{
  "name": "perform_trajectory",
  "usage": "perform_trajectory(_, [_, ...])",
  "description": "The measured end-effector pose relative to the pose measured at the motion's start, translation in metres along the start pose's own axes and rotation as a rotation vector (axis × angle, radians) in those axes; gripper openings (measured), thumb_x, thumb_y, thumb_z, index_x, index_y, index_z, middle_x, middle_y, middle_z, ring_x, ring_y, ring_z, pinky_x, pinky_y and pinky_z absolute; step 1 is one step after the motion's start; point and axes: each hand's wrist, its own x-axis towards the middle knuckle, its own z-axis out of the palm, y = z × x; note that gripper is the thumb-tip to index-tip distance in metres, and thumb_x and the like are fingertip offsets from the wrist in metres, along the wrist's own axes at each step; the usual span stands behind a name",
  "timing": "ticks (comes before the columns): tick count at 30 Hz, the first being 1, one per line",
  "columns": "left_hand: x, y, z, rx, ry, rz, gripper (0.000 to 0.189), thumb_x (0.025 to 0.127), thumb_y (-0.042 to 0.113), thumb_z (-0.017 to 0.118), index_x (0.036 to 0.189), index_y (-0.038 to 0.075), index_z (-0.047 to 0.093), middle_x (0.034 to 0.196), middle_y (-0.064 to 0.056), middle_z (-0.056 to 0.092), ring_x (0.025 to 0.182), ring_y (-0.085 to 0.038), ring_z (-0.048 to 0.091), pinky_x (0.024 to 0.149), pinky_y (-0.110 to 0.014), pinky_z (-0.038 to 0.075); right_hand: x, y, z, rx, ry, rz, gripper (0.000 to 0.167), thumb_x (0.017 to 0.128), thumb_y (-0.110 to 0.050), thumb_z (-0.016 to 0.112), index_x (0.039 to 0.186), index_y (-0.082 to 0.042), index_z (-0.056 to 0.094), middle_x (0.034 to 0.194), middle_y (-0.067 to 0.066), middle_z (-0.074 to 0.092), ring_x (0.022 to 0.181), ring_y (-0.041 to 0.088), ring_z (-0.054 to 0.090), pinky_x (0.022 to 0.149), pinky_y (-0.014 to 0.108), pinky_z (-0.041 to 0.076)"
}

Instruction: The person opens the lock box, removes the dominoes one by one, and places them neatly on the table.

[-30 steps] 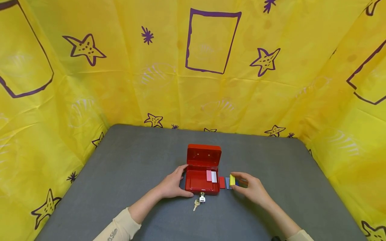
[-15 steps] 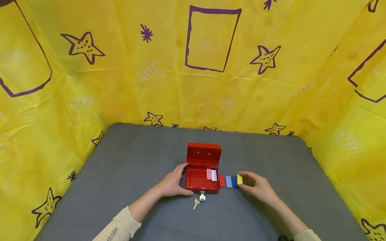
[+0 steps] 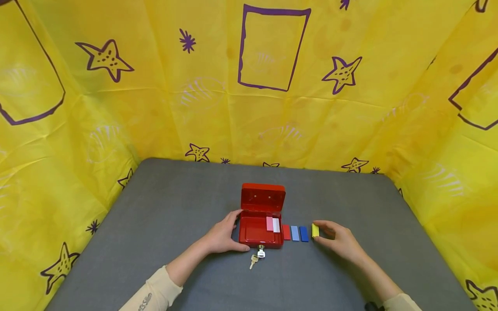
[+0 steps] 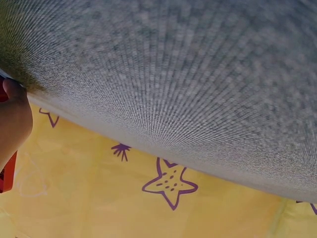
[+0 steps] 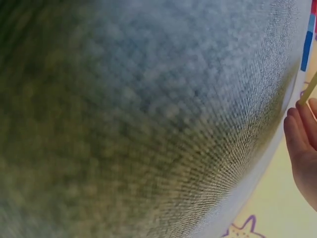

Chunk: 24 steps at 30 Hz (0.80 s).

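Observation:
A red metal cash box (image 3: 249, 226) stands with its lid raised, and a pink block (image 3: 269, 223) and a white block (image 3: 276, 225) lie in its right part. My left hand (image 3: 221, 236) holds the box's left side, thumb at the front corner and fingertips near the back one. Between thumb and fingers, my right hand (image 3: 344, 244) pinches a yellow block (image 3: 315, 230), to the right of a dark blue block (image 3: 304, 233). In the right wrist view the hand (image 5: 303, 148) and a sliver of the yellow block (image 5: 309, 90) show at the edge.
A red block (image 3: 286, 232) and a light blue block (image 3: 295, 233) continue the row beside the box. One key sits in the front lock, and a second key (image 3: 254, 261) hangs from it over the grey tabletop (image 3: 186, 194). Yellow patterned cloth (image 3: 218, 121) surrounds the table.
My right hand has moved right with the yellow block, past the light blue and dark blue blocks, uncovering both. The left hand has stayed on the box.

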Motion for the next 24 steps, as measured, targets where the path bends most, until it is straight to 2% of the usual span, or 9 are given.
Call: perform_trajectory(24, [0.0009,0.0003,-0.0009,-0.007,0.0,0.002,0.103,0.069,0.041,0.086,0.148,0.01,0.028,0.145,-0.012,0.041,0.12,-0.034,0.053,0.092,-0.046,0.052,0.0001,0.001,0.0018,-0.16,-0.032,-0.124,0.039,0.082,-0.02,0.08,0.118,-0.011,0.069,0.115,0.0,0.068,0.106,0.023,0.062,0.089,0.039,0.053])
